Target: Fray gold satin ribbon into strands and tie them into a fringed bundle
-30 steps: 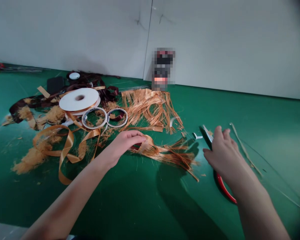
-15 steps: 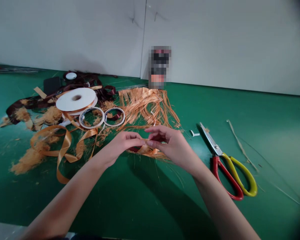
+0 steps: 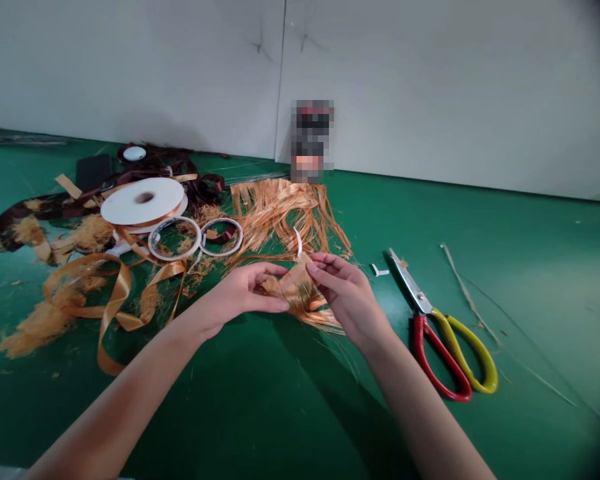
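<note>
My left hand and my right hand meet over the green table, both pinching a bundle of frayed orange ribbon strips. The bundle is lifted a little and folded between my fingers, with loose threads hanging toward the table. A small white curl of paper sticks up just above it. Scissors with one red and one yellow handle lie shut on the table to the right of my right hand.
A fringed orange ribbon mat lies behind my hands. To the left are a white ribbon spool, two tape rings, loose orange ribbon, dark brown ribbon and fluffy orange scraps. A white wall bounds the far edge.
My right hand left the scissors on the table and came left to the ribbon bundle. Both hands now hold it, slightly raised and folded over.
</note>
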`<state>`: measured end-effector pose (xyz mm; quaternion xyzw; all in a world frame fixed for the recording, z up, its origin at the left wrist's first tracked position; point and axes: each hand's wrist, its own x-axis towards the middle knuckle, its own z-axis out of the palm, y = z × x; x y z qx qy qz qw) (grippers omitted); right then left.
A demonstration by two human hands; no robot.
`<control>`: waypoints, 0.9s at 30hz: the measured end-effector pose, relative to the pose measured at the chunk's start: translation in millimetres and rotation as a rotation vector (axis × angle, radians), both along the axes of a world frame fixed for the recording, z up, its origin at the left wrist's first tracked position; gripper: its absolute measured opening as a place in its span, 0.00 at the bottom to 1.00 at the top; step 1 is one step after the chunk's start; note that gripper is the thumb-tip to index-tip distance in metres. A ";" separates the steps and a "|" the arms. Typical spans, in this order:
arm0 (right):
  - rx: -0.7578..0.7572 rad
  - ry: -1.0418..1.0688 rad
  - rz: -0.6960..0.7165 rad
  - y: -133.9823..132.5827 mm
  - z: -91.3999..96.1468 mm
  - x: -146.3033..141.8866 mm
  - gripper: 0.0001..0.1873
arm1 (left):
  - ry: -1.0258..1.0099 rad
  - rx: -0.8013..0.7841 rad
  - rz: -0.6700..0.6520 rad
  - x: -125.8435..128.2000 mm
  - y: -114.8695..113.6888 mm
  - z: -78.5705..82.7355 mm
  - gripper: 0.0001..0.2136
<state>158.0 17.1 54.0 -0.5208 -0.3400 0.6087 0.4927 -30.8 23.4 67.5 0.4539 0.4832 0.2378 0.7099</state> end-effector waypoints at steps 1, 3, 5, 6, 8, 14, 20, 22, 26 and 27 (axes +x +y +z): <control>0.003 -0.064 0.004 0.9 -0.5 -0.2 0.15 | 0.026 -0.004 0.012 1.5 -0.1 -1.1 0.25; 0.025 -0.237 0.051 3.5 -0.8 -0.1 0.13 | 0.061 0.011 0.056 3.3 0.2 -3.8 0.23; 0.042 -0.401 0.083 7.8 -0.7 2.3 0.12 | 0.061 0.031 0.111 3.3 1.3 -6.6 0.21; 0.050 -0.471 0.067 10.5 -0.8 4.9 0.12 | 0.053 0.034 0.138 2.6 1.9 -7.6 0.20; 0.076 -0.638 -0.028 17.3 -2.0 13.4 0.12 | 0.030 0.019 0.163 0.6 2.8 -8.5 0.18; 0.117 -1.216 -0.234 39.8 -18.3 51.7 0.09 | -0.017 0.002 0.109 -3.2 1.4 -5.0 0.11; 0.139 -1.432 -0.085 47.8 -35.1 68.9 0.07 | -0.036 0.032 0.075 -1.6 -0.5 -4.5 0.10; 0.146 -1.473 -0.086 45.6 -32.7 69.1 0.07 | -0.026 0.044 0.071 -1.1 -1.0 -4.9 0.09; 0.151 -1.509 -0.131 41.7 -21.5 70.4 0.12 | -0.010 0.048 0.080 0.0 -2.0 -2.5 0.09; 0.153 -1.507 -0.127 41.5 -19.1 71.0 0.12 | -0.009 0.044 0.079 0.4 -2.3 -1.4 0.10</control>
